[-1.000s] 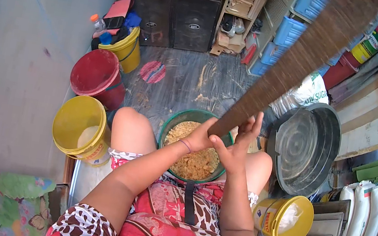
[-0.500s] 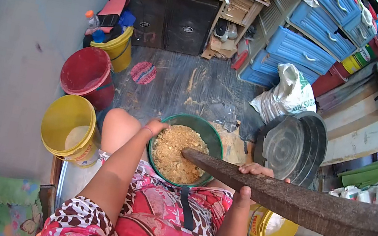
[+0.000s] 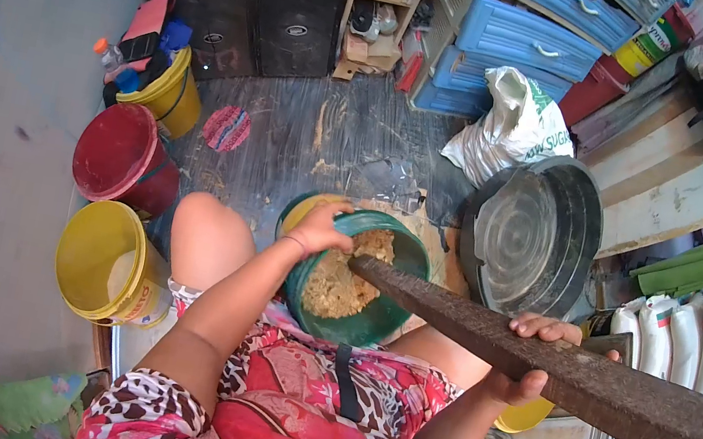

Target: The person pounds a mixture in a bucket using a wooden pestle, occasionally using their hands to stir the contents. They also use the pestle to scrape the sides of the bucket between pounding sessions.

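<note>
Between my knees a green bucket (image 3: 388, 320) leans to one side, with crumbly tan material (image 3: 339, 288) heaped toward its left. My left hand (image 3: 323, 229) is closed over the bucket's upper left rim. A long, dark wooden beam (image 3: 640, 397) slants in from the right, its tapered end inside the bucket by the crumbs. My right hand (image 3: 536, 346) grips this beam, fingers over the top and thumb on the near side. Past the left hand, a yellow round edge (image 3: 304, 209) shows beside the bucket; what it belongs to is mostly hidden.
At left stand a yellow bucket (image 3: 134, 289) with pale contents, a red bucket (image 3: 153, 184) and another yellow bucket (image 3: 175, 99). A black basin (image 3: 592, 215) and white sack (image 3: 517, 131) lie right. White filled bags (image 3: 686, 340) line the right side, near blue drawers (image 3: 524, 38).
The green bucket has tipped, and its crumbs have shifted left. My left hand has moved right and farther over its rim. My right hand and the beam appear farther right as the view shifts.
</note>
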A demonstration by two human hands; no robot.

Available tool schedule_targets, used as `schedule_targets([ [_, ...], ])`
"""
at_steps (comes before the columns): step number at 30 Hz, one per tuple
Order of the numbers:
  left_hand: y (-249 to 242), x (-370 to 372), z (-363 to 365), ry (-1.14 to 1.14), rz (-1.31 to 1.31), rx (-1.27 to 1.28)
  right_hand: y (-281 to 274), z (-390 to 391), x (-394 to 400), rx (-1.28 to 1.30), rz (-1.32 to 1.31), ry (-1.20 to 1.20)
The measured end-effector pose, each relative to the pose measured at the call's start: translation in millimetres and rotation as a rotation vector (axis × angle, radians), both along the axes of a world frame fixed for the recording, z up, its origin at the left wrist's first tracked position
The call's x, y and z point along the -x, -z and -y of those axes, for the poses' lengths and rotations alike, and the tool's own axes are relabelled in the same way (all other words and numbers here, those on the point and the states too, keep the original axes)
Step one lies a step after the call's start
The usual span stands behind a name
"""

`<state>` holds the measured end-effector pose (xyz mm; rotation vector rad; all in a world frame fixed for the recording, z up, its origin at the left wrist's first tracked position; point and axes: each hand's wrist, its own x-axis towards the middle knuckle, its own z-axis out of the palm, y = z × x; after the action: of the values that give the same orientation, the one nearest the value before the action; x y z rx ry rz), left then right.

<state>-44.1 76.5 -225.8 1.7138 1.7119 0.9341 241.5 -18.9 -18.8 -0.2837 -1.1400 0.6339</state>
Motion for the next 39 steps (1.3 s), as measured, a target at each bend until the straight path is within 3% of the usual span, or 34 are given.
schedule_targets([
  [2, 13.8, 28.1, -8.9, -0.1, 0.416, 0.108, 7.0, -10.1, -1.1, 0.045, -0.01, -0.02],
  [4, 0.2, 63.4, -34.6, -0.171, 0.556, 0.273, 7.8, -16.2, 16.6, 0.053, 0.003, 0.014],
  [6, 23.8, 68.7, -45.0, -0.183, 0.423, 0.297, 14.5, -22.4, 27.1, 0.018, -0.011, 0.006],
  [8, 67.6, 50.6, -14.6, -0.371, 0.077, 0.032, 28.2, -29.3, 14.0, 0.036, 0.017, -0.099],
  [10, 46.6, 47.0, 2.8, -0.309, 0.071, 0.046, 22.4, -32.5, 22.0, 0.063, -0.006, -0.034],
  [12, 41.6, 79.4, -14.2, -0.356, 0.712, 0.279, 10.1, -33.8, 33.0, 0.054, -0.023, 0.041],
  [14, 42.9, 82.8, -0.4, -0.3, 0.837, 0.295, 13.7, -39.6, 30.5, 0.063, -0.04, -0.058],
  [16, 71.2, 56.1, 37.9, -0.373, 0.119, 0.201, 9.2, -41.0, 31.9, 0.0, -0.038, -0.053],
  [18, 68.1, 54.2, 65.3, -0.347, 0.076, 0.223, 7.1, -32.0, 28.9, -0.01, -0.012, -0.044],
  [20, 56.0, 74.7, 57.2, -0.298, 0.056, 0.582, -0.1, -39.1, 26.8, -0.008, -0.028, -0.025],
  [21, 59.1, 83.4, 54.2, -0.257, 0.173, 0.556, -4.2, -40.2, 23.9, 0.004, 0.121, -0.014],
  [25, 73.2, 80.2, 52.5, -0.205, 0.175, 0.556, -25.7, -39.9, 10.5, -0.041, 0.198, -0.085],
  [27, 78.6, 67.2, 60.6, -0.43, -0.034, 0.25, -47.1, -37.5, 11.7, -0.068, 0.186, -0.064],
  [28, 66.5, 63.0, 61.5, -0.427, -0.034, 0.25, -61.8, -38.0, 15.2, -0.098, 0.172, -0.048],
  [30, 41.3, 54.6, 65.3, -0.388, -0.359, -0.005, -81.9, -45.3, 13.8, -0.144, 0.212, -0.092],
  [35, 32.2, 39.5, 61.1, -0.251, -0.456, 0.012, -103.6, -66.2, 5.8, 0.046, 0.22, 0.025],
  [38, 39.2, 42.7, 57.4, -0.258, -0.416, 0.054, -76.9, -75.9, 24.3, 0.101, 0.254, 0.127],
  [39, 41.3, 43.7, 58.8, -0.259, -0.394, 0.063, -38.7, -95.4, 8.2, 0.141, 0.386, 0.125],
])
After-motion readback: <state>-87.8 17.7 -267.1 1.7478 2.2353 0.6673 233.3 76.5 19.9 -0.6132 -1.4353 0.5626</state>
